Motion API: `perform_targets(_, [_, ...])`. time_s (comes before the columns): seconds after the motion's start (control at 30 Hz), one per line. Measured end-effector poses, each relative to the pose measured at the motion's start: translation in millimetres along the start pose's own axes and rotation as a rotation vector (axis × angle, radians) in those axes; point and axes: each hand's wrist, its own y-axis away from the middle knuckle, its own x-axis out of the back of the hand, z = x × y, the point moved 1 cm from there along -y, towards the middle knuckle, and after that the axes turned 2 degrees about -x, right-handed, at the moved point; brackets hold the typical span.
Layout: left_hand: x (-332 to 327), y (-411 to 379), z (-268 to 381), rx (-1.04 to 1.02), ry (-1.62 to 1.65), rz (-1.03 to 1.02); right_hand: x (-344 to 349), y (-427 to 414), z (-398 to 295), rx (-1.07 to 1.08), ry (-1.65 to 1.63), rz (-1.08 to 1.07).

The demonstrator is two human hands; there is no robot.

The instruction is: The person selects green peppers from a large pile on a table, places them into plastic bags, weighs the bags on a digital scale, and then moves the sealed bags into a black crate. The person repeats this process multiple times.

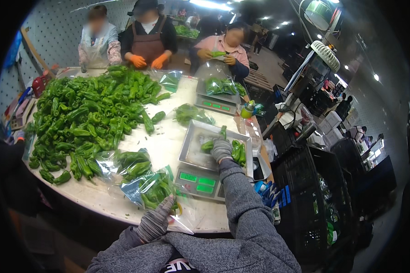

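Observation:
My left hand, in a grey striped knit glove, lies against a clear plastic bag of green peppers at the table's near edge; whether its fingers grip the bag is hard to see. My right hand, in a matching glove, reaches down into the metal tray of a digital scale. A green pepper shows beside its fingers, and another pepper stands out just beyond them; contact is partly hidden. More peppers lie in the tray, right of this hand. The scale's display is lit green.
A large heap of green peppers covers the table's left part. Further bags of peppers lie about. Across the table, a co-worker in orange gloves and two others stand; one holds a pepper above a second scale. Black crates stand at right.

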Motion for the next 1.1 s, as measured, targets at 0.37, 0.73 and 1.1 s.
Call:
perform_targets(0.37, [-4, 1, -1, -0.130, 0.014, 0.007, -3, 7, 6, 0.120, -0.291, -0.173])
perform_targets(0.73, [-21, 2, -9, -0.121, -0.054, -0.106, -26, 42, 20, 0.230, -0.922, 0.191])
perform_targets(1.1, [9, -22, 4, 0.049, 0.284, -0.061, -55, 252, -11, 0.682, -2.014, -0.985])
